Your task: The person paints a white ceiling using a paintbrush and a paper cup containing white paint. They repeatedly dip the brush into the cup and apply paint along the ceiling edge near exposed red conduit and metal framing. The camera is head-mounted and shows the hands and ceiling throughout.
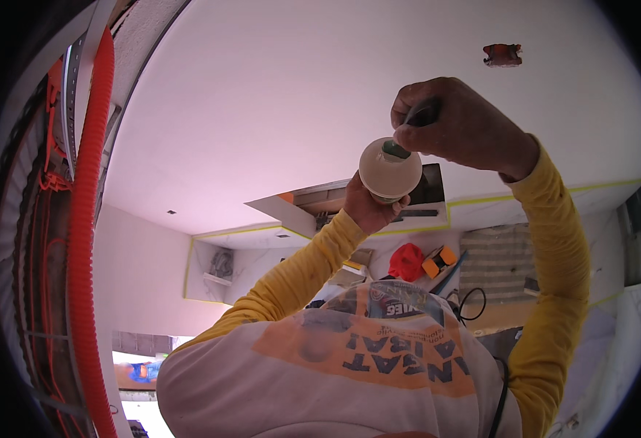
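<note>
My left hand [373, 208] is closed around the lower side of a round, whitish container [391, 175] that looks like a small tub or bowl. Its contents cannot be made out. Above it, my right hand [462, 128] grips a small tool with a dark handle [424, 112]. A green end [395, 150] shows at the container's upper edge, apparently part of that tool, though the fingers hide the join. Both arms wear yellow sleeves and are held out in front of a pale wall-like surface [276, 109].
A red corrugated pipe [85, 219] runs along the left, beside cables and dark framing. The pale surface has a rectangular opening [426, 186] behind my hands and a small cutout [503, 55] at upper right. A red cloth-like item [406, 262] and an orange-black box [439, 260] lie beyond me.
</note>
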Available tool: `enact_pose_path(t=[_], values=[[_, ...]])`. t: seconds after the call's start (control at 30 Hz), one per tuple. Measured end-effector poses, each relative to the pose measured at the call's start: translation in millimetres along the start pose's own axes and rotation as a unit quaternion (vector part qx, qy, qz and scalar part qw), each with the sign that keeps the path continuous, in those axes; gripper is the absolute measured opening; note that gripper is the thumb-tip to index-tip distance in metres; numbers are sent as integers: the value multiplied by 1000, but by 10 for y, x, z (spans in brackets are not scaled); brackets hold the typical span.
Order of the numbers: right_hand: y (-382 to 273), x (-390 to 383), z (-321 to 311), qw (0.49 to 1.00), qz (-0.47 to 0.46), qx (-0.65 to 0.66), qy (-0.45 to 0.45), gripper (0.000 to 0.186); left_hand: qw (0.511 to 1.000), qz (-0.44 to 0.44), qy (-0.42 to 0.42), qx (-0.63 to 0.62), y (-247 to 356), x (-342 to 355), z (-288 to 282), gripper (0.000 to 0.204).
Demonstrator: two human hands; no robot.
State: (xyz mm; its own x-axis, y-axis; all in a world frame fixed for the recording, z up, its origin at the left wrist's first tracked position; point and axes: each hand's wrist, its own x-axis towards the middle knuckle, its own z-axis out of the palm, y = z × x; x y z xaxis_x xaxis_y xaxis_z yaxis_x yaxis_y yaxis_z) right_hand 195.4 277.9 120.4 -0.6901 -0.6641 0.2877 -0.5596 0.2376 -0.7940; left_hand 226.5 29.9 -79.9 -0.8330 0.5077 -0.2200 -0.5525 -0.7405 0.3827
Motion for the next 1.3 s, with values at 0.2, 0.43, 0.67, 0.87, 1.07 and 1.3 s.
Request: enact_pose_path(t=[0.2, 0.43, 0.67, 0.87, 1.07, 1.3], values=[[221, 20, -299, 991, -123, -14, -44, 16, 999, -30, -35, 0, 19, 69, -48, 61], [632, -334, -463, 948, 64, 299, 84, 14, 998, -3, -64, -5, -2, 126, 39, 58], [1559, -781, 246, 664, 55, 726, 171, 27, 998, 44, -53, 5, 56, 209, 257, 53], [1441, -720, 730, 438, -14, 895, 89, 40, 998, 31, -40, -23, 122, 331, 481, 59], [901, -400, 340, 578, -203, 777, 142, 34, 984, 9, -168, -60, 67, 248, 801, 48], [285, 302, -1100, 840, -396, -95, 358, 35, 989, 36, -138, -49, -48, -243, 569, 50]])
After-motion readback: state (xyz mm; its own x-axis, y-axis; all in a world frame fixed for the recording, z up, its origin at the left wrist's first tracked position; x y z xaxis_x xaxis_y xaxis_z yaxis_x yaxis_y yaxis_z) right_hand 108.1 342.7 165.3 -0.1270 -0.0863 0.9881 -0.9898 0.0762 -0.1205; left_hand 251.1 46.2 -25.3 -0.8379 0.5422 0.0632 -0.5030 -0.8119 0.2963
